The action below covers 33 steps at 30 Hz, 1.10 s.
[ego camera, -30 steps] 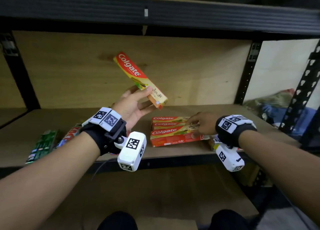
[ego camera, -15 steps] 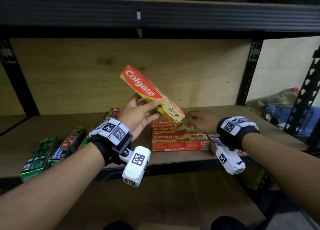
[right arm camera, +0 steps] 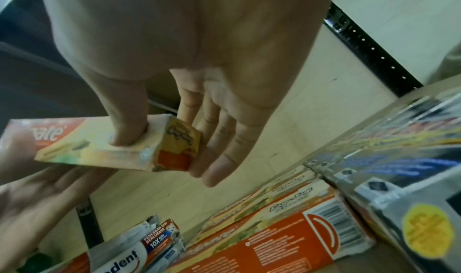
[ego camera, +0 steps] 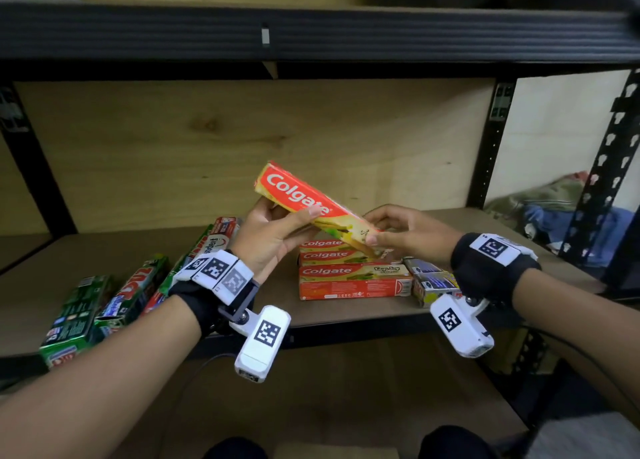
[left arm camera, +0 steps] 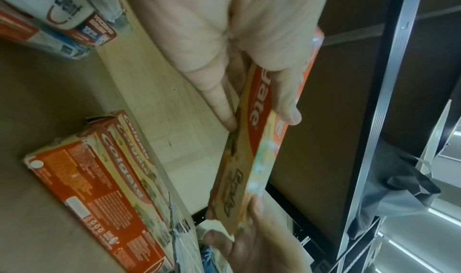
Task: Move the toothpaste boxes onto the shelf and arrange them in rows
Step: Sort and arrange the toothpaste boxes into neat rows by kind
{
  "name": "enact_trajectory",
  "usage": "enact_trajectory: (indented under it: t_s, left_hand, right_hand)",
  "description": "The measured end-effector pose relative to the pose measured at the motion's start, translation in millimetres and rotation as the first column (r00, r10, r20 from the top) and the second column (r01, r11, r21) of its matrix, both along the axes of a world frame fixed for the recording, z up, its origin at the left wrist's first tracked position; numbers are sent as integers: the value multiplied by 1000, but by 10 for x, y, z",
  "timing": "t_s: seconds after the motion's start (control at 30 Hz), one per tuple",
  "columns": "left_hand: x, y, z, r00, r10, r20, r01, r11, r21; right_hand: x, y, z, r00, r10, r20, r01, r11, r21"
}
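Note:
A red and yellow Colgate box (ego camera: 304, 199) hangs tilted in the air above the wooden shelf (ego camera: 346, 311). My left hand (ego camera: 287, 223) grips its middle, thumb on the printed face, fingers behind (left arm camera: 286, 107). My right hand (ego camera: 374, 228) pinches the lower right end of the same box (right arm camera: 99, 145), thumb on top (right arm camera: 129, 131) and fingers under the end flap. Just below lies a stack of Colgate boxes (ego camera: 349, 275) in rows on the shelf (right arm camera: 274, 228).
Dark boxes with a yellow sticker (ego camera: 429, 280) lie right of the stack. Green and red boxes (ego camera: 104, 306) and a Pepsodent box (ego camera: 218, 242) lie in a row on the left. A black shelf beam (ego camera: 311, 32) runs overhead and a black upright (ego camera: 488, 147) stands at right.
The held box has come down and to the right, toward the stack. My right hand lifted off the stacked boxes and took hold of the held box's lower end.

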State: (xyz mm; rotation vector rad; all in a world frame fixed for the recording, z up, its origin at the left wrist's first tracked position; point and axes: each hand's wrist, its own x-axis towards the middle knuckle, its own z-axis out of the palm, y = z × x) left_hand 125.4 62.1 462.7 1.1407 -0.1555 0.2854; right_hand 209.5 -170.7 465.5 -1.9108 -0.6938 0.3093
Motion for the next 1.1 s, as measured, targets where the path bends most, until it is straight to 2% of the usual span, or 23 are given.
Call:
enact_trajectory:
  t_s: [0.1,0.2,0.33,0.43,0.47,0.53,0.6,0.67,0.73,0.8,0.87,0.93,0.97,1.07,1.1]
  left_hand:
    - [-4,100,12,997,2,80,0,1000,-25]
    - [-16,205,32,997,37,64,-36,999,-13]
    - [-60,224,16,995,99,-12,-92,962,258]
    - [-34,245,-81,979,180,-91,-124,893,432]
    - [-28,248,-120,972,192,-132,-110,878,466]
    - [-16,226,-185,955,181,-234,-53,883,467]
    - [-31,177,-226,939,155,-306,1,891,454]
    - [-27,157,-262,929,116,-351,83,860,503]
    - [-42,154,-308,914,62,-400,194,802,565]
    - [-52,150,-369,914,50,-402,261,686,679]
    - [-77,119,-420,934,118,-337,229,526,819]
    - [-85,103,-483,954,210,-214,139,323,936]
    - [-76,107,-517,957,236,-167,103,261,960]
    - [-54,107,-567,951,264,-164,85,285,955]
    - [-46,97,-568,952,269,-145,78,245,966]
  right_hand:
    - [-36,-107,-23,979,63,-193,-34,988,152]
    - [-30,-185,10,943,55,-329,42,959,281]
    - [-21,-217,66,916,-60,-397,163,959,232]
    - [-21,-288,42,942,2,-336,82,968,237]
    - [-26,-312,30,963,10,-271,41,983,181]
    - [-47,-326,10,998,-58,-25,53,988,-144]
    - [-75,-308,-27,967,-44,253,164,862,-480]
    - [-97,-284,-92,926,47,376,228,724,-651]
    - [-109,-266,-148,912,102,396,244,642,-727]
    - [-115,-267,-177,924,102,369,231,619,-751]
    - [-100,-283,-198,930,97,355,227,607,-762]
    - [-70,-303,-226,927,95,362,241,590,-771]
    - [-55,-315,-240,926,89,367,248,587,-770]
    - [-11,-336,-292,923,74,377,265,588,-765]
    - [1,-337,-313,923,69,378,266,594,-759]
